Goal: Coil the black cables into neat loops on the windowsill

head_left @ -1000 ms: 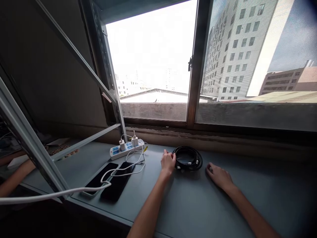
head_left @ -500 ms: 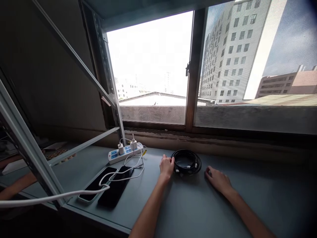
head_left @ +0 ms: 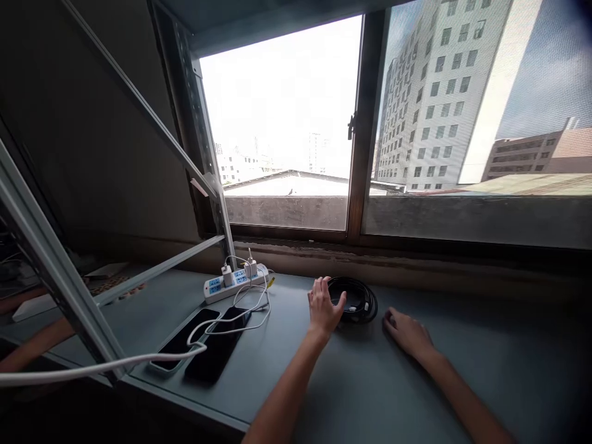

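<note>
Cable coil [head_left: 370, 301], black, on grey tabletop [head_left: 361, 385]; left hand [head_left: 325, 308] newly opened before its left side, fingers spread, grip apparently relaxed; right hand [head_left: 409, 335] resting nearby, fingers curled, contents indeterminable.

Window pane [head_left: 282, 111] blown out with glare, wall [head_left: 106, 160] deeply shadowed, desk [head_left: 287, 308] dimly backlit, right corners darkened

I can count here one desk [head_left: 361, 382], one power strip [head_left: 217, 295], two white chargers [head_left: 227, 276] [head_left: 250, 267], two phones [head_left: 182, 336] [head_left: 215, 356], one black cable coil [head_left: 371, 303] and the person's two hands [head_left: 325, 309] [head_left: 407, 333].
</note>
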